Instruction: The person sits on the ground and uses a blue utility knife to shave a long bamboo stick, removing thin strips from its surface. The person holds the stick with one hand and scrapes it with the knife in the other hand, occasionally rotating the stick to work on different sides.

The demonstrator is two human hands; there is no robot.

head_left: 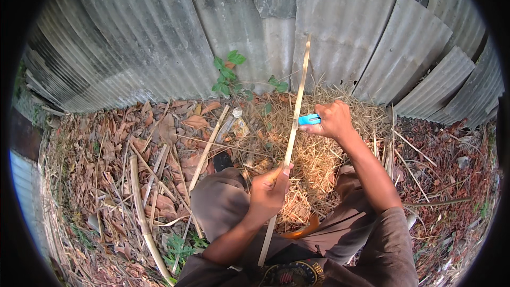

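Note:
A long, pale bamboo strip (302, 82) runs upright and slightly slanted in front of me, from my lap up before the metal wall. My left hand (267, 192) is wrapped round its lower part, with the thumb lying along it. In my right hand (336, 119) I grip what looks like a blue utility knife (309, 120), its front end against the strip above my left hand. The blade itself is too small to make out. Beneath the strip, between my legs, lies a heap of thin pale shavings (313, 172).
A corrugated metal fence (143, 37) stands close ahead. Bamboo pieces (139, 202) and dry leaves (164, 127) lie on the left. A green plant (226, 77) grows at the fence's foot. Thin sticks (414, 151) and reddish litter (451, 180) cover the right side.

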